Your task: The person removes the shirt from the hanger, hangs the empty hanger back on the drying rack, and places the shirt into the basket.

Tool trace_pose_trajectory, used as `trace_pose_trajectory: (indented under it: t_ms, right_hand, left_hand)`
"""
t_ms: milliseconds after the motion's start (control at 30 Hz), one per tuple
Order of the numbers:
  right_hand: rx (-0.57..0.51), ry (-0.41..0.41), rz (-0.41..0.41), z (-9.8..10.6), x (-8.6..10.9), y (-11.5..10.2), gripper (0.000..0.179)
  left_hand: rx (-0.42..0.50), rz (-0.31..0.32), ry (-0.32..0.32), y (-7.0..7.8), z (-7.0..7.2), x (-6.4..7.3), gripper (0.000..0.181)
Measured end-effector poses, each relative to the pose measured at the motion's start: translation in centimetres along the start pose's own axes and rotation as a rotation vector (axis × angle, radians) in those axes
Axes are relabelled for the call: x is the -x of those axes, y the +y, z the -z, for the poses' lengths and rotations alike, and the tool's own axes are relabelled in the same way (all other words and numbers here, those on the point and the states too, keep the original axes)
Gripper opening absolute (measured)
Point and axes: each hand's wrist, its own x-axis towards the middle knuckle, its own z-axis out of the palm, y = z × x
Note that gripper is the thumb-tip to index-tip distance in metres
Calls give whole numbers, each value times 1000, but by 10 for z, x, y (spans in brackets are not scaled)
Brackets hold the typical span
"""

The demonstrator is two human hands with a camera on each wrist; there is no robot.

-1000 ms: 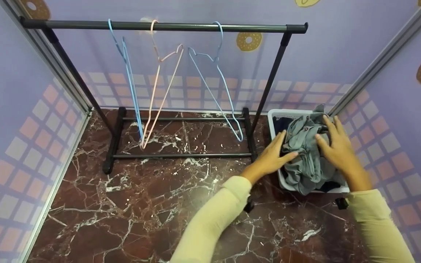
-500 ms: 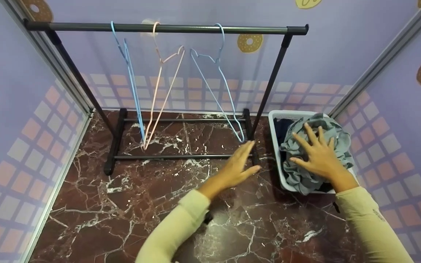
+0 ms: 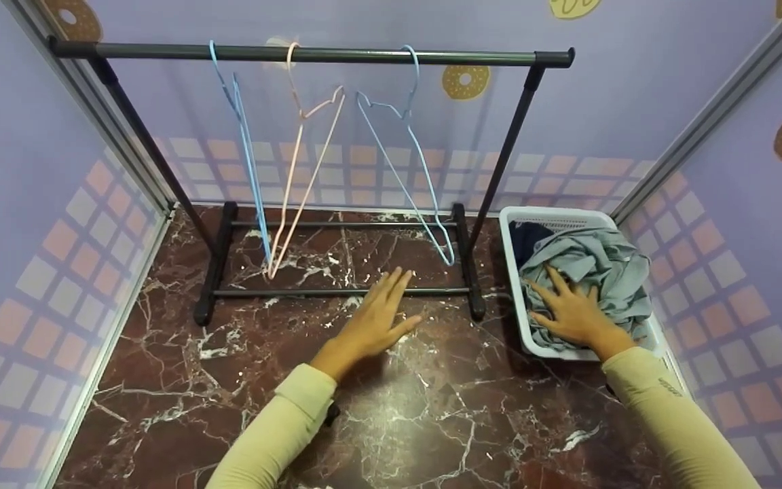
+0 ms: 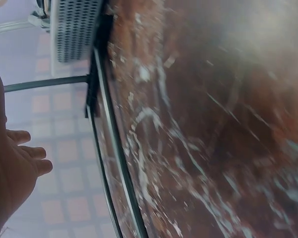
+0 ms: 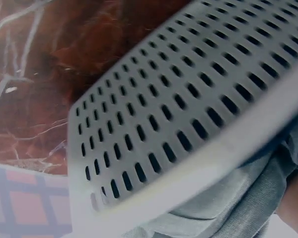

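Note:
My right hand rests with spread fingers on a crumpled grey-green garment inside a white plastic basket. A dark navy cloth shows at the basket's back left corner. In the right wrist view the slotted basket wall fills most of the picture, with the garment below its rim. My left hand hangs over the floor in front of the rack, fingers straight, holding nothing. The left wrist view shows part of that hand beside the rack's lower bars.
A black garment rack stands against the back wall. From its top bar hang a blue hanger, a pink hanger and another blue hanger. The floor is dark red marble. Patterned walls close in both sides.
My left hand has left the garment and moved left toward the rack's front. My right hand has pressed the garment lower into the basket and shifted slightly left.

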Motion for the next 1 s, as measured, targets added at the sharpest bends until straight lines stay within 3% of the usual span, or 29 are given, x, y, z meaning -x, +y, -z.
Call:
trace_pose_trajectory:
  t_ms: [233,400,567,733,833,1000]
  right_hand:
    - [131,-59,4,-16,-5,-7,68]
    - [192,-24,17,-20,-5,-12,67]
    - [234,31,0,-11,1,-20,68]
    - [204,83,7,9,16,-36,65]
    - [196,153,43,25,22,-47,59]
    - [148,432,194,60,16,-53,41]
  left_hand:
    - [-41,12,-5,-18,4,10,88]
    - [-46,25,-6,-24,9,12,88]
    - [-42,35,-4,-26,12,16,89]
    - [-55,41,14,-28,16,18,87]
    - [-62,45,25,-30,19,19,86]
    - [-83,23,47,-32,24,19,86]
